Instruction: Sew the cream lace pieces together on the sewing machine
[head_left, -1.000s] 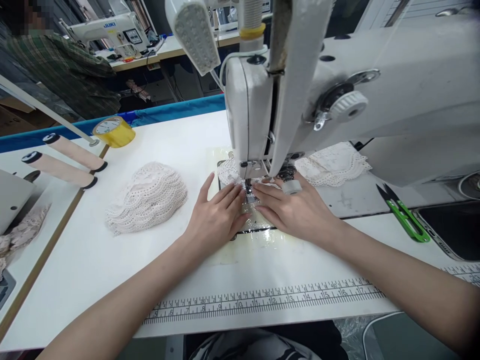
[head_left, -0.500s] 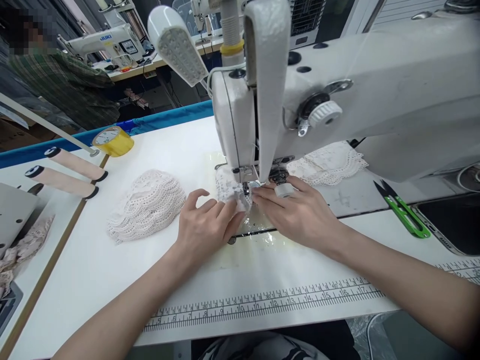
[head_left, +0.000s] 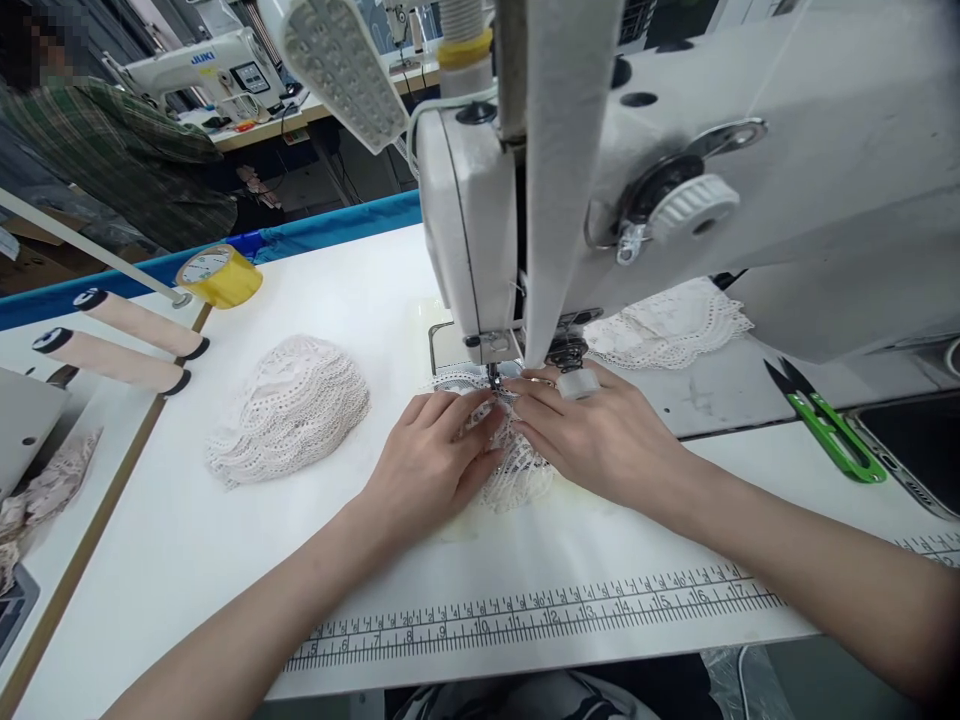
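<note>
A piece of white lace (head_left: 517, 485) lies under the presser foot (head_left: 493, 376) of a white sewing machine (head_left: 480, 230), its loose end hanging toward me. My left hand (head_left: 431, 460) is left of the foot, thumb and bent fingers closed on the lace edge. From the right, my right hand (head_left: 600, 425) grips the same lace close to the foot, its fingertips partly behind a white knob. A gathered heap of white lace (head_left: 289, 415) rests on the table left of my left hand. More scalloped lace (head_left: 667, 325) lies behind my right hand, under the machine arm.
Green thread snips (head_left: 832, 430) and a dark phone (head_left: 919, 440) lie at the right. Two thread cones (head_left: 112, 360) and a yellow tape roll (head_left: 221, 277) are at the left. A printed ruler (head_left: 525, 620) follows the front edge. Another person (head_left: 120, 160) is beyond the blue edging.
The lace at the foot now spreads toward me between my hands, where bare machine plate showed. My left fingers have closed in toward the foot. The view has shifted slightly nearer the machine.
</note>
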